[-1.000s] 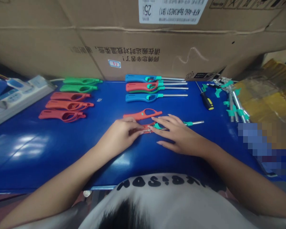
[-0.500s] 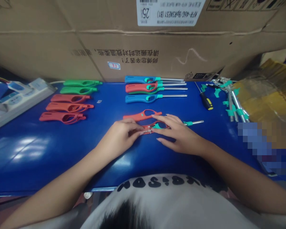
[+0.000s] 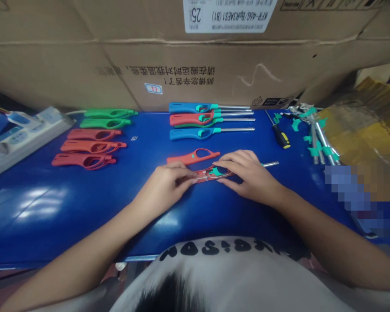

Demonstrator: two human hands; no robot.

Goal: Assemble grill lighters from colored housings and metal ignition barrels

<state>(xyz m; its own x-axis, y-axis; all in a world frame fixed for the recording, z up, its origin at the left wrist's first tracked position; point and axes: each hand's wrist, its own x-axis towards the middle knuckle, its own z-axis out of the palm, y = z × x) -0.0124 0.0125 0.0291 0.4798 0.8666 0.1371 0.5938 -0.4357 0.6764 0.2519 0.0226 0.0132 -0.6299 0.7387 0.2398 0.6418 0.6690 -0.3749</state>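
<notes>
1. We're live at a blue work table (image 3: 84,208) pushed up against a big cardboard carton (image 3: 182,73) with Chinese print across it.
2. Centre stage, a red lighter shell (image 3: 211,174) lies flat on the table, directly between the hands. A teal insert (image 3: 218,172) sits in it, and a steel tube (image 3: 270,164) runs out toward 3 o'clock.
3. The left hand (image 3: 164,186) is closed on the shell's near end, its fingertips (image 3: 190,175) pinching beside a small metal fitting.
4. The right hand (image 3: 250,173) arches over the teal insert, closed around the shell with its fingers curled down. Nice technique here: the hands nearly meet, and the shell stays low and flat.
5. Just off at 12 o'clock, a second red shell (image 3: 193,157) lies close by, not touching the hands.
6. Out at 10 o'clock are rows of red shells (image 3: 87,147), green shells (image 3: 105,118) and a power strip (image 3: 29,134). Blue lighters (image 3: 195,134) line up at 12, and a yellow-handled screwdriver (image 3: 281,138) and teal-fitted steel tubes (image 3: 321,143) sit at 2.
</notes>
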